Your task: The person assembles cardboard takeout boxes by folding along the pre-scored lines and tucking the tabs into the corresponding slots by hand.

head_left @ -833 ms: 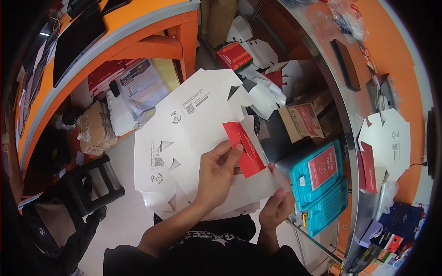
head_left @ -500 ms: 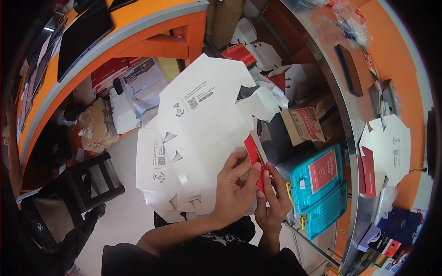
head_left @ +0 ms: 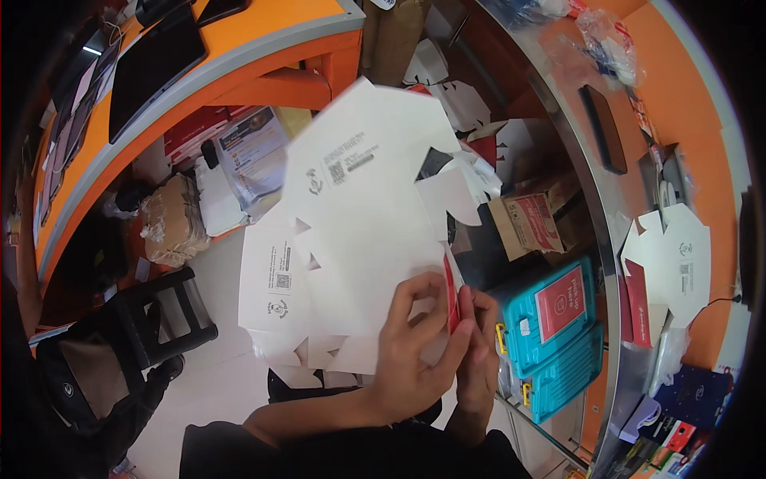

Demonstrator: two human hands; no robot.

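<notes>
Head view, looking down at a person's two hands working a stack of flat, die-cut white carton blanks (head_left: 359, 239). The left hand (head_left: 419, 351) is curled around the lower right edge of the stack, fingers on the upper face and thumb apparently beneath; the right hand (head_left: 479, 351) presses against the same edge from the other side, fingers closed along it.

Compared with the views from a fraction of a second earlier, the red printed panel (head_left: 451, 295), then turned broadly toward the camera, now shows only as a thin sliver between the two hands. The blanks have swung upward and away, so that their plain white backs fill the centre of the view, with motion blur along the top edge. The right hand, previously lower and apart from the stack, has come up to meet the left at the edge. Judged from these changes, the top blank is being turned or folded about that gripped edge rather than set down.

Surroundings: teal cases (head_left: 550, 335) just right of the hands, a further white blank (head_left: 678, 255) on the orange counter (head_left: 702, 120), and a dark stool (head_left: 155, 311) at lower left.
</notes>
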